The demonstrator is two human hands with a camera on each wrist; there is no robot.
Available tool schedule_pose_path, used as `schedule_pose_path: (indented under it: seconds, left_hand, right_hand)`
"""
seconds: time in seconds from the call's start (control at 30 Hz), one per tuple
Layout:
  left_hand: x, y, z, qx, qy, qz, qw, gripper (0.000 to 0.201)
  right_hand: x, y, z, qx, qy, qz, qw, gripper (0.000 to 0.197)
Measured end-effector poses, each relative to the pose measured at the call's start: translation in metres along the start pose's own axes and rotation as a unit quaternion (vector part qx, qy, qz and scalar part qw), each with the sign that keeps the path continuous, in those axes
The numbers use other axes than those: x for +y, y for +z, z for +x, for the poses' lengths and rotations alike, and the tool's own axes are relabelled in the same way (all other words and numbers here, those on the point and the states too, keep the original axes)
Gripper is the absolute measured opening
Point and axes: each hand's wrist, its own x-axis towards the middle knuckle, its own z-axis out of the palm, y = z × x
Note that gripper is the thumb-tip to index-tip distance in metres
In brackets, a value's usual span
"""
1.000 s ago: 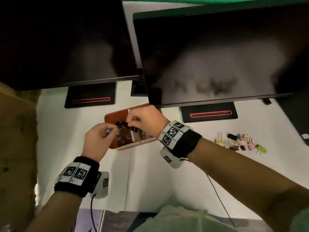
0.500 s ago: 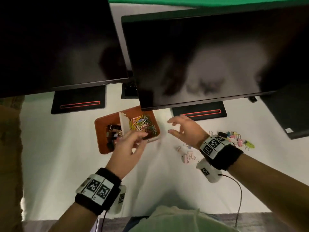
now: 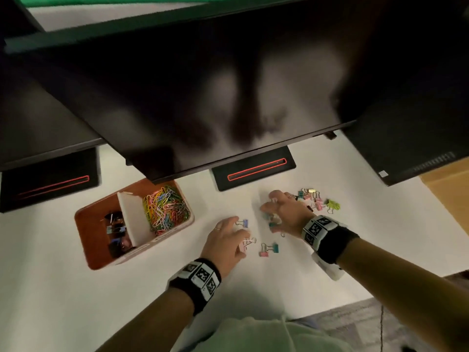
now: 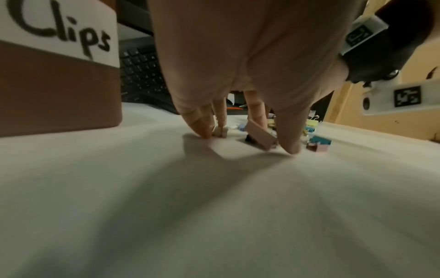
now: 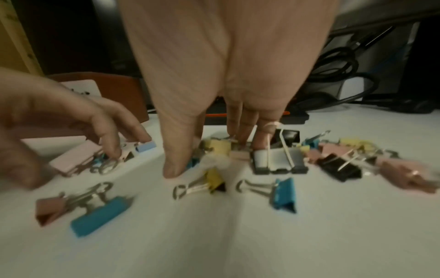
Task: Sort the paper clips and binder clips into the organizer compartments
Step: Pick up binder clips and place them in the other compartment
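The brown organizer (image 3: 87, 240) stands at the left of the white table. Its left compartment holds dark binder clips (image 3: 115, 229). Right of the white divider lie coloured paper clips (image 3: 165, 210). My left hand (image 3: 238, 235) is spread, fingertips down on the table. A blue binder clip (image 3: 245, 223) lies at its forefinger, and a tilted pink binder clip (image 4: 260, 139) lies by its thumb. My right hand (image 3: 272, 215) is spread over loose clips; its fingers (image 5: 240, 131) touch a yellow clip (image 5: 218, 147) and its thumb touches the table. Neither hand plainly pinches anything.
A heap of pastel and black binder clips (image 3: 316, 199) lies right of my right hand. A pink and a teal clip (image 3: 269, 249) lie near the table's front. Two monitors (image 3: 203, 97) overhang the back, their stands (image 3: 253, 168) behind the clips.
Both hands have left the organizer, moved right and come down onto the loose binder clips on the table. The small clip held between them a second ago is gone from their fingers.
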Motion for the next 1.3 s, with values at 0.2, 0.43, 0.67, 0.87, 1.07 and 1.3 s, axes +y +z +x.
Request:
schedule_pose_path:
  seconds: [0.2,0.43,0.67,0.87,1.07,1.3]
  left_hand:
    - [-0.019,0.004,-0.007,0.073,-0.029,-0.141,0.987,0.038]
    - [-0.032,-0.005,-0.016,0.098,-0.050,-0.197,0.974,0.033]
    - [-0.026,-0.039,-0.047,0.122,-0.030,-0.255,0.959,0.034]
    - [-0.045,-0.100,-0.103,0.243,-0.067,-0.284,0.925,0.038]
    - [-0.111,-0.128,-0.141,0.333,-0.197,-0.265,0.883,0.042]
    - [-0.146,-0.132,-0.146,0.269,-0.252,-0.251,0.895,0.058]
  right_hand:
    - [-0.011,0.007,0.009,-0.007,-0.060,0.061,0.996,0.028]
    - [-0.028,0.002,0.019,-0.004,-0.114,-0.003,0.994,0.024]
    - [-0.046,-0.007,0.012,0.035,-0.148,0.046,0.987,0.018]
    - [-0.109,-0.034,0.010,0.062,-0.245,0.073,0.965,0.024]
    - [-0.221,-0.052,0.024,0.078,-0.338,0.097,0.933,0.024]
    - [-0.305,-0.039,0.060,0.051,-0.303,0.113,0.945,0.034]
